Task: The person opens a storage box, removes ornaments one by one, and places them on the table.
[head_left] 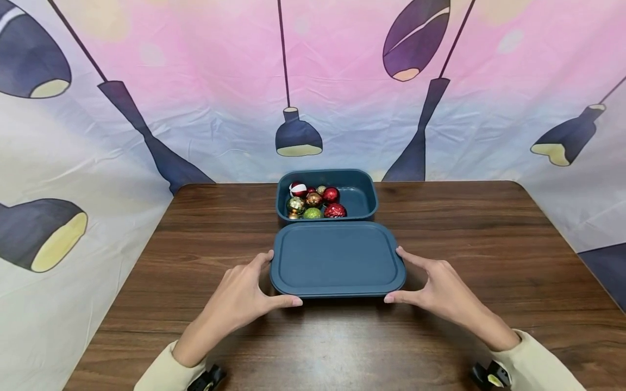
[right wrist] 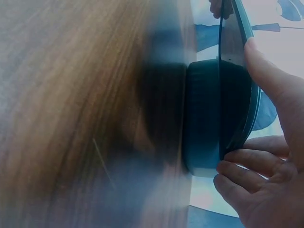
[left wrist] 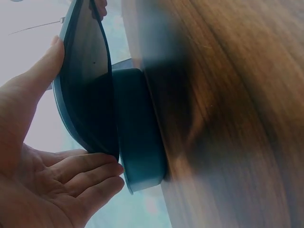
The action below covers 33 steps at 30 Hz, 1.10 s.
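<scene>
Basically, the work looks midway: the box (head_left: 361,203) is open, w/ several shiny balls (head_left: 313,200) lying inside, mostly in its left part, and the lid (head_left: 337,258) is off it. What is left, as I judge it, is the lid, b/c it is not set down anywhere: it is held raised in front of the box, over the tabletop (head_left: 210,231), outer face up. If it is coming or going, one moment can't tell.

The left hand (head_left: 238,290) and the right hand (head_left: 442,285) have it near its two near corners, thumbs at the near edge and the other fingers at the short sides. So the fingers are spread rather wide, but not idle: both sets hold the lid. From the wrist views one sees the lid's underside, and a gap b/w it and the tabletop.

Re: room, the box stands at the far edge of the tabletop, w/ the hanging cloth (head_left: 342,136) behind, so there is prob. little space to push it back. The lid's far edge is v. near the box's front rim; touching or not, I can't tell. Left and right of the box the tabletop is bare, also in front of the lid. A sideways move seems easy; a low forward one could bump the rim, imo.
</scene>
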Tool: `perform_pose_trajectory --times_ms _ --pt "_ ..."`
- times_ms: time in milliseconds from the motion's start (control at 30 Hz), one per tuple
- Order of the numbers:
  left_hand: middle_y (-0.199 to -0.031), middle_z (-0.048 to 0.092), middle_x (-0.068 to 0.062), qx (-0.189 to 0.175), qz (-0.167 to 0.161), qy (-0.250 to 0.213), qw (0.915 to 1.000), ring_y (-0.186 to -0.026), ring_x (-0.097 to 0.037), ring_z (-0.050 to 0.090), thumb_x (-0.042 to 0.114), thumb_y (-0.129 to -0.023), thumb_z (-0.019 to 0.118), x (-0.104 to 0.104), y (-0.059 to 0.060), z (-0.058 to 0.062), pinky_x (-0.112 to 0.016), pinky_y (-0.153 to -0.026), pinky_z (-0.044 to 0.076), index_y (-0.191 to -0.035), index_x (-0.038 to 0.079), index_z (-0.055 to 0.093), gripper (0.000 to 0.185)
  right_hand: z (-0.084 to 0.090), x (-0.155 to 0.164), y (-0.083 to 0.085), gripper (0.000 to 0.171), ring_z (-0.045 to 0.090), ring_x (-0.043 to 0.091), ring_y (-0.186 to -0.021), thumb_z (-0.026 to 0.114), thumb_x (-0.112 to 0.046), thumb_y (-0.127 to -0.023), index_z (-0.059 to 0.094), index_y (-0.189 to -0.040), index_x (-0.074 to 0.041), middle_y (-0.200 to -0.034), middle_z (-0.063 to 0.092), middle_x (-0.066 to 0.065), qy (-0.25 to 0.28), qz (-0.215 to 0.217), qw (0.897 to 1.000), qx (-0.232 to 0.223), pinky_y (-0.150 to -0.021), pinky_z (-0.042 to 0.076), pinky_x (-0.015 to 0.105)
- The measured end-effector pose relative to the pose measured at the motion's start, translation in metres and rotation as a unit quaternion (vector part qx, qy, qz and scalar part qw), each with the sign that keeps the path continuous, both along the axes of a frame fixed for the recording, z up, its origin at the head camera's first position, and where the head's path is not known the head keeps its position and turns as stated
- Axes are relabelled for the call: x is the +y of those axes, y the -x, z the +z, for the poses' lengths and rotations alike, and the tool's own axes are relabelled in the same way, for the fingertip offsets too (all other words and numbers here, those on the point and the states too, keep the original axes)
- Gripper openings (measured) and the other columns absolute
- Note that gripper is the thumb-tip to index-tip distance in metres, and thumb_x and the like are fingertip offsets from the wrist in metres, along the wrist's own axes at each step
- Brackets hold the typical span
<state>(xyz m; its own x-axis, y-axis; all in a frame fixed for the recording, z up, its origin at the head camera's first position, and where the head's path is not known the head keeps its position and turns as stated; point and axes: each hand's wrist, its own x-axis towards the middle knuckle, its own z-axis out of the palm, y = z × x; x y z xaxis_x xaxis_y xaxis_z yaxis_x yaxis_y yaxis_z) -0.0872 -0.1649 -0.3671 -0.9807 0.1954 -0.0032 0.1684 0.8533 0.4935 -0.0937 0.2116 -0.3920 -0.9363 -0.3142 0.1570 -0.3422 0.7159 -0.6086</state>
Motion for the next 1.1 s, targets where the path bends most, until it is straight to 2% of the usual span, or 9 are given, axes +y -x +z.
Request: perform_pose_trajectory --times_ms 100,367,700,733,800,867,933,967,1100 --pt "-0.102 0.071 -0.009 -0.016 0.004 0.005 0.9999 -0.081 -0.022 0.065 0.075 -0.065 0.081 0.0 -0.001 -0.003 -0.054 -0.085 0.054 -0.143 0.004 0.053 0.11 -0.003 -0.001 0.0 0.095 0.019 0.002 -0.056 0.09 -0.053 -0.07 0.056 -0.145 -0.006 -0.054 0.046 -0.012 -0.002 0.001 1.0 -0.006 -0.049 0.029 0.021" --pt "-0.119 0.07 -0.016 -0.021 0.001 0.007 0.9998 -0.084 -0.022 0.067 0.076 -0.065 0.08 0.0 0.001 -0.015 -0.051 -0.084 0.056 -0.143 0.003 0.053 0.11 -0.015 -0.004 0.003 0.097 0.014 0.0 -0.049 0.087 -0.056 -0.072 0.054 -0.147 -0.005 -0.044 0.037 -0.017 -0.002 0.007 0.999 -0.036 -0.047 0.027 0.02" --pt "-0.096 0.073 -0.014 -0.029 -0.008 0.024 0.9992 -0.062 -0.01 0.058 0.079 -0.066 0.077 0.001 0.007 -0.024 -0.042 -0.071 0.058 -0.144 0.0 0.053 0.113 -0.023 -0.005 0.009 0.098 0.017 0.002 -0.048 0.085 -0.057 -0.075 0.05 -0.148 -0.002 -0.047 0.034 -0.014 -0.006 0.019 0.997 -0.074 -0.048 0.028 0.021" --pt "-0.096 0.073 -0.014 -0.026 -0.009 0.026 0.9993 -0.063 -0.01 0.059 0.079 -0.066 0.077 0.001 0.007 -0.025 -0.041 -0.07 0.058 -0.143 0.0 0.053 0.113 -0.023 -0.005 0.01 0.098 0.023 0.002 -0.05 0.085 -0.057 -0.075 0.05 -0.148 -0.002 -0.05 0.039 -0.012 -0.007 0.022 0.997 -0.073 -0.05 0.032 0.022" --pt "-0.087 0.072 -0.012 -0.025 -0.012 0.031 0.9991 -0.06 -0.01 0.058 0.078 -0.066 0.077 0.002 0.008 -0.026 -0.041 -0.069 0.058 -0.143 -0.001 0.053 0.113 -0.025 -0.005 0.011 0.097 0.051 0.008 -0.058 0.085 -0.056 -0.076 0.051 -0.147 0.001 -0.068 0.064 0.001 -0.008 0.027 0.998 -0.063 -0.06 0.05 0.028" --pt "-0.081 0.07 -0.009 -0.023 -0.015 0.034 0.9991 -0.059 -0.01 0.056 0.077 -0.066 0.078 0.002 0.009 -0.027 -0.04 -0.068 0.058 -0.143 -0.002 0.054 0.112 -0.027 -0.004 0.012 0.096 0.07 0.024 -0.09 0.085 -0.055 -0.076 0.052 -0.146 0.003 -0.104 0.073 0.018 -0.007 0.031 0.998 -0.055 -0.079 0.059 0.042" --pt "-0.075 0.068 -0.007 -0.022 -0.019 0.036 0.9989 -0.056 -0.009 0.054 0.076 -0.066 0.078 0.002 0.01 -0.027 -0.039 -0.066 0.057 -0.143 -0.002 0.054 0.112 -0.029 -0.004 0.013 0.095 0.059 0.038 -0.124 0.085 -0.054 -0.077 0.052 -0.144 0.005 -0.136 0.06 0.025 -0.006 0.035 0.998 -0.042 -0.094 0.055 0.055" --pt "-0.075 0.068 -0.008 -0.02 -0.022 0.038 0.9988 -0.055 -0.009 0.053 0.076 -0.066 0.079 0.002 0.01 -0.028 -0.038 -0.065 0.057 -0.142 -0.003 0.055 0.112 -0.03 -0.004 0.014 0.095 0.053 0.041 -0.131 0.086 -0.053 -0.076 0.053 -0.143 0.006 -0.143 0.054 0.026 -0.006 0.035 0.999 -0.039 -0.097 0.053 0.058" --pt "-0.078 0.07 -0.013 -0.011 -0.034 0.045 0.9983 -0.054 -0.009 0.053 0.077 -0.065 0.078 0.002 0.012 -0.03 -0.036 -0.061 0.057 -0.14 -0.005 0.057 0.113 -0.033 -0.004 0.015 0.097 0.052 0.043 -0.131 0.086 -0.054 -0.075 0.053 -0.143 0.007 -0.143 0.052 0.028 -0.015 0.033 0.999 -0.036 -0.097 0.053 0.058"
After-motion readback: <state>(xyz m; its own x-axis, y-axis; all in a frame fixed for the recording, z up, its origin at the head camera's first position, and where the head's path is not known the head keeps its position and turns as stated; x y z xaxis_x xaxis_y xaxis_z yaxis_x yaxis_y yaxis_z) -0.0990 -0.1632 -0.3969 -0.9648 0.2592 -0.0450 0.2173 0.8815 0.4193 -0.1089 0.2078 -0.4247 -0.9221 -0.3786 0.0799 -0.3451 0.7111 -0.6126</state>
